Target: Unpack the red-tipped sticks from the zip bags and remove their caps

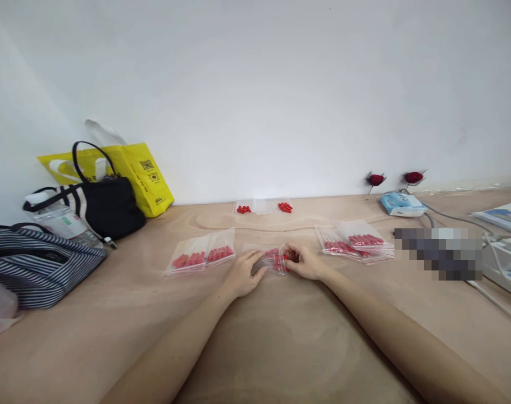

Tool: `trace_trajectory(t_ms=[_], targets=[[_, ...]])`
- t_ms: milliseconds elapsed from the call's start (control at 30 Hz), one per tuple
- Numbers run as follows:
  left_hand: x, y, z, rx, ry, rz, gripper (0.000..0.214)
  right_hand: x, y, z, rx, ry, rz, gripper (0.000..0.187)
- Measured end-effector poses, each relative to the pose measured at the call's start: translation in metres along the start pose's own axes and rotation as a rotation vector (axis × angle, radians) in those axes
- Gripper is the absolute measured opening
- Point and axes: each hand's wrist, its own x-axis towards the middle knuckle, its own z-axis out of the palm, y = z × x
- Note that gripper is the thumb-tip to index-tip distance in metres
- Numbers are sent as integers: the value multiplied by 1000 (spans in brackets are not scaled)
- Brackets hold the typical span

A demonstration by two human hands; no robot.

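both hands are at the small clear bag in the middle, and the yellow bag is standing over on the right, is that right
Not quite: the yellow bag stands on the left, behind the black bag, as the head view shows. The left hand and right hand are indeed both at the small clear bag in the middle.

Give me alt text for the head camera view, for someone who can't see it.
A person's left hand and right hand touch a small clear bag of red pieces on a table. Similar bags lie to either side and by the wall; a yellow bag stands at left.
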Motion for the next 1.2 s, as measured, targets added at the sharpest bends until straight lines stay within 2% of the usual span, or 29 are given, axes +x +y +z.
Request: trace_trajectory(t_ms=[167,367,467,600,733,867,1000,1100,1200], targets=[[0,0,0,-6,8,-6,37,-1,-5,1,39,-87,-12,19],[0,-2,1,4,-13,-13,40,-2,-4,-2,-66,-28,-16,11],[-1,-2,1,13,-8,-24,40,-7,0,-8,-93,10,6,16],[-2,-3,2,14,4,-25,38,-12,-1,-12,-92,-33,-53,22],[-2,-4,2,17,19,-22,38,-14,-5,-9,-109,-50,-79,13],[-5,-5,-1,43,36,-37,36,-22,-3,-13,-297,28,-39,7],[-10,-5,-4,95,30,-109,37,-39,1,-22,-443,108,-23,6],[-13,-3,-4,119,27,-142,38,-49,2,-27,-557,234,12,11],[-14,-3,-2,118,45,-145,38,-47,4,-28,-703,358,77,10]])
